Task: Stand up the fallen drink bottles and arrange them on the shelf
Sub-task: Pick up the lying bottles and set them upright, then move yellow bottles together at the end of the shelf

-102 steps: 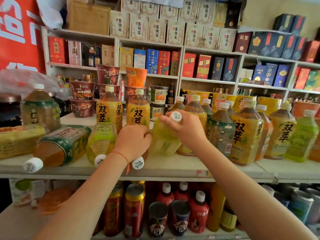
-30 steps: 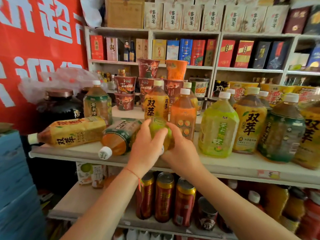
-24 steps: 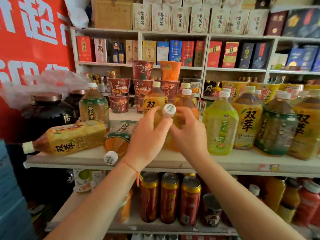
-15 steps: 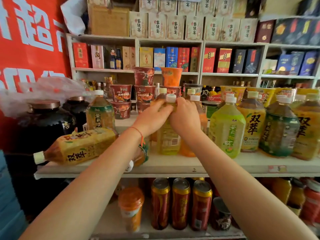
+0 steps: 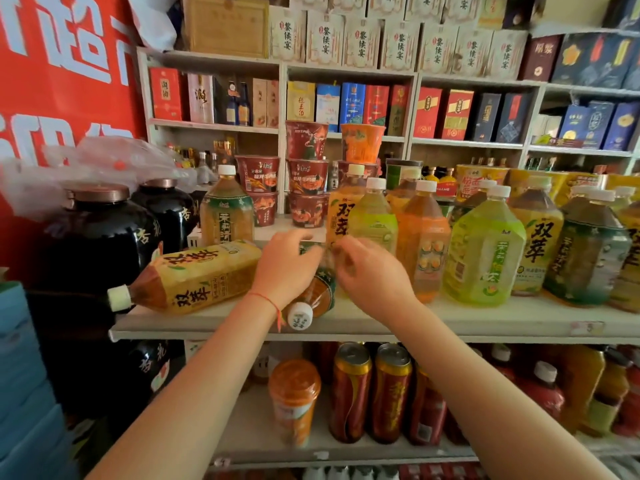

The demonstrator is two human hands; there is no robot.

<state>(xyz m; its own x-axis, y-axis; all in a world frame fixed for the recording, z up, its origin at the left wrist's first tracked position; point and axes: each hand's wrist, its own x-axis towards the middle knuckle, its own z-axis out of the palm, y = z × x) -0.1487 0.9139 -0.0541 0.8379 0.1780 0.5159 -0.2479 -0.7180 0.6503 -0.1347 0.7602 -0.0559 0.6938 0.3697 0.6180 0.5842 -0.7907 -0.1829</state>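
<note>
Head view: crowded shop shelf (image 5: 485, 320)

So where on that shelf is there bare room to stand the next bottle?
Bare shelf runs along the front edge before the upright bottles. A patch lies behind the left hand, below the noodle cups. Crowded: the right row, and the left with both fallen bottles.
</note>
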